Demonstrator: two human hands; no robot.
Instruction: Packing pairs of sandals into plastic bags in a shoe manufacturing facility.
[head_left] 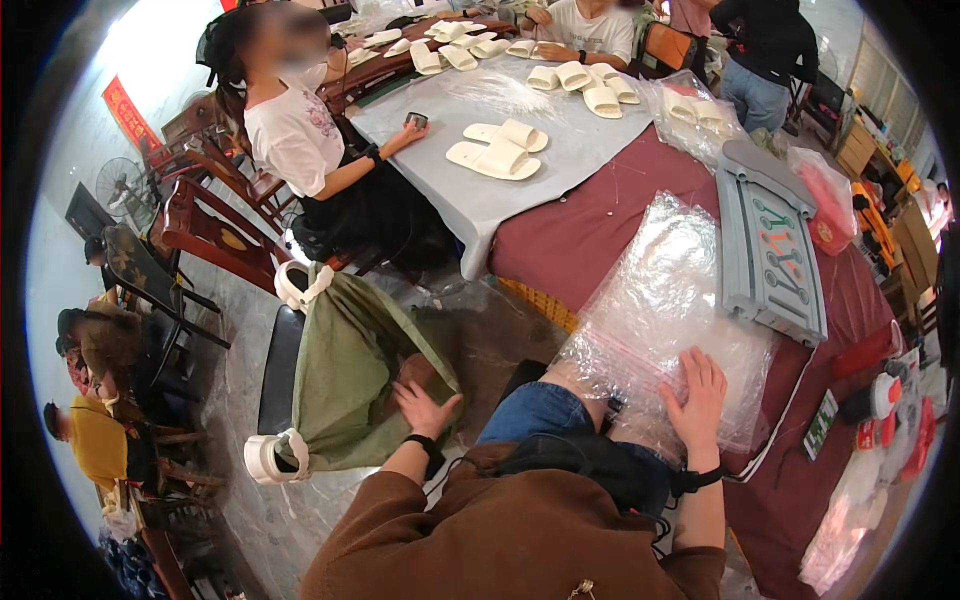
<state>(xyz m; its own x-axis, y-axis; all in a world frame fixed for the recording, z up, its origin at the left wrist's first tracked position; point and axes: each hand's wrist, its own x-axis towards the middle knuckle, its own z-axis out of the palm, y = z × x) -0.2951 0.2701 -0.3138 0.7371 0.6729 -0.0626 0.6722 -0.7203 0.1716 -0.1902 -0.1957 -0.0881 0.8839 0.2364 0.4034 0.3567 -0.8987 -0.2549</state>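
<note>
- Over at ten o'clock from the seated person (520,530), the left hand (425,408) is at the mouth of the green cloth bag (340,350), fingers spread, thumb held out; whether they touch the cloth I can't tell.
- That bag gapes and sags between its white fittings (275,457); a careless push might fold the mouth shut, or its edge could catch the black wristband (427,441).
- At one o'clock, the right hand (695,392) rests on the clear plastic bags (640,300), fingers parted, pinching nothing that I can see.
- Those bags bridge the person's lap and the maroon tablecloth (580,240); they look slick, so they could slither off if the palm lifts or a knee shifts.
- Between one and two o'clock, the grey plastic panel (770,245) sits right by them; a hard tug might drag it, should any plastic be trapped underneath.
- The cream slippers (500,155) lie well away, at twelve; leaning for them could crumple the plastic.
</note>
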